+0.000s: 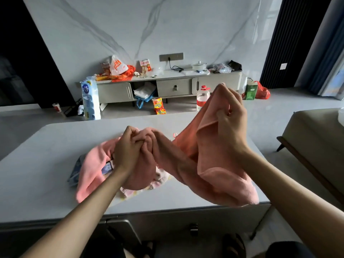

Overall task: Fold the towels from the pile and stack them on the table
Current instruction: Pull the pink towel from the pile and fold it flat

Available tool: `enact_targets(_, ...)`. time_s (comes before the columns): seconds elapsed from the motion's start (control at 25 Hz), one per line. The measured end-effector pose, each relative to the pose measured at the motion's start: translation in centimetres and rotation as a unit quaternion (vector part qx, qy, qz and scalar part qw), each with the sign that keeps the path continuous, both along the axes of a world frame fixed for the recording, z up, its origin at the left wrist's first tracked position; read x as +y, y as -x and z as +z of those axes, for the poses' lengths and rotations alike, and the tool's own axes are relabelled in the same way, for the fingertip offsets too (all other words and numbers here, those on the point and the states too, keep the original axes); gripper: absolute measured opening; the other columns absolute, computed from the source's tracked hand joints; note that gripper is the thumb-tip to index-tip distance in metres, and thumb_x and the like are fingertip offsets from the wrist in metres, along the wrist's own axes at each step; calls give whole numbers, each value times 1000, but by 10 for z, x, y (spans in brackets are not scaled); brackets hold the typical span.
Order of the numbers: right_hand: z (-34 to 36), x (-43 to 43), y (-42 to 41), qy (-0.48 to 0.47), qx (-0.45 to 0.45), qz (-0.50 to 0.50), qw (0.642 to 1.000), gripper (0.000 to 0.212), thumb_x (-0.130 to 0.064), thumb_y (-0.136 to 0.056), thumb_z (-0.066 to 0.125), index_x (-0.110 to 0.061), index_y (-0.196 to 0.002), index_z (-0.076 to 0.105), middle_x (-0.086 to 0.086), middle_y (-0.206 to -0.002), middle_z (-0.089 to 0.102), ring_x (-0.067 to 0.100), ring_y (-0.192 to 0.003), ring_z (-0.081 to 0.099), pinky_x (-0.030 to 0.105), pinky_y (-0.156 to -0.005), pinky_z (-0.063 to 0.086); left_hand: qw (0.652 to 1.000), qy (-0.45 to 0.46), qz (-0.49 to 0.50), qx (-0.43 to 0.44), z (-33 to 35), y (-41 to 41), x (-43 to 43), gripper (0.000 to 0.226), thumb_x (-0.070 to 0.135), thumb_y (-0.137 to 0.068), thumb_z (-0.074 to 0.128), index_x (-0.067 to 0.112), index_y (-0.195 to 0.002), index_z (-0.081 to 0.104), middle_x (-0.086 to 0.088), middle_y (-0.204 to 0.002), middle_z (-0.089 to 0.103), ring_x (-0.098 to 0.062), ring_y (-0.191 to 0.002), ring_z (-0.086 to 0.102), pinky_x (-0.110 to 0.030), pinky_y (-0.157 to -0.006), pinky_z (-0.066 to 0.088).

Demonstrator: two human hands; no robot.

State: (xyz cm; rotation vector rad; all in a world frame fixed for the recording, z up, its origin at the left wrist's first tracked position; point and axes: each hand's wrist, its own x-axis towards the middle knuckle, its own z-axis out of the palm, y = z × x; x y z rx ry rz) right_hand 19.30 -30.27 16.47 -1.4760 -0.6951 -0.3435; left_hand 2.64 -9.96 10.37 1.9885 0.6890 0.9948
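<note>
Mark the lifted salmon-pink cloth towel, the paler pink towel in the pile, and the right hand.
salmon-pink cloth towel (223, 183): head view, hanging lower fold.
paler pink towel (87, 174): head view, its left flap.
right hand (232, 120): head view, back of hand.

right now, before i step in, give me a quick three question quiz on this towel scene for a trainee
1. True or false: the left hand and the right hand both grip the coral towel.
2. Which of the hands is raised higher? A left, B right, C level.
3. Does a folded stack show on the table?
Key: 1 true; 2 B; 3 no, only the loose pile.
</note>
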Motion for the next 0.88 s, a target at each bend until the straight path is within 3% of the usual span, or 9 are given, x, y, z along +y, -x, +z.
enact_targets(0.16,-44,-4,-22,16,67,-33,997,67,14,-71,39,-16,-126,62,-5,-125,56,-17,-112,47,13,-104,37,995,-100,-4,10,-47,-15,4,24,0,-72,66,18,-73,50,1,-73,58,-16,-70,53,-33,-64,45)
enact_targets(0.24,-85,3,-31,84,131,-25,988,48,4,-72,42,-20,-102,71,-7,-105,63,-10,-100,54,23,-93,47,983,-113,-55,135,-87,-27,11,23,17,-72,72,26,-74,51,3,-76,59,-19,-73,56,-34,-66,46)
enact_targets(0.32,-128,16,-35,211,172,13,962,32,-8,-70,44,-23,-73,72,-9,-81,67,4,-89,60,29,-74,49,932,-161,-138,294,-129,-33,13,22,40,-70,72,30,-76,54,9,-81,62,-12,-80,60,-31,-73,46)
enact_targets(0.36,-148,22,-35,263,189,31,946,34,-12,-74,44,-26,-76,75,-10,-80,68,2,-85,61,26,-71,49,913,-153,-173,336,-144,-33,15,23,48,-70,71,29,-76,58,12,-82,64,-7,-82,62,-28,-75,45)
enact_targets(0.52,-202,47,-31,280,245,56,926,16,-20,-91,60,-28,-94,74,-16,-86,62,-12,-73,63,8,-62,47,976,28,-67,203,-157,-44,42,24,49,-77,69,26,-75,63,10,-68,65,0,-65,57,-33,-73,49)
enact_targets(0.64,-222,72,-29,333,64,32,940,11,-23,-82,71,-28,-91,76,-10,-89,65,8,-80,62,13,-83,44,971,77,-33,225,-172,-49,61,33,52,-66,73,27,-83,59,9,-77,66,-10,-76,62,-40,-80,52)
enact_targets(0.72,-227,87,-24,354,-42,95,929,24,-25,-87,64,-34,-107,72,-10,-88,61,7,-76,56,5,-72,35,951,-19,4,310,-185,-45,66,42,57,-65,74,29,-93,60,4,-93,68,-21,-93,63,-40,-85,49)
enact_targets(0.8,-227,91,-16,408,-130,170,888,36,-35,-93,47,-44,-125,60,-11,-86,53,9,-68,53,12,-57,38,930,-111,74,344,-189,-39,79,48,60,-66,73,28,-98,59,-2,-101,66,-28,-99,62,-42,-86,48)
enact_targets(0.88,-236,92,-10,449,-214,178,849,35,-41,-91,42,-45,-120,62,-8,-81,53,17,-59,57,27,-46,44,923,-102,84,362,-187,-29,93,42,56,-66,75,28,-92,59,-1,-97,68,-28,-95,64,-45,-84,49)
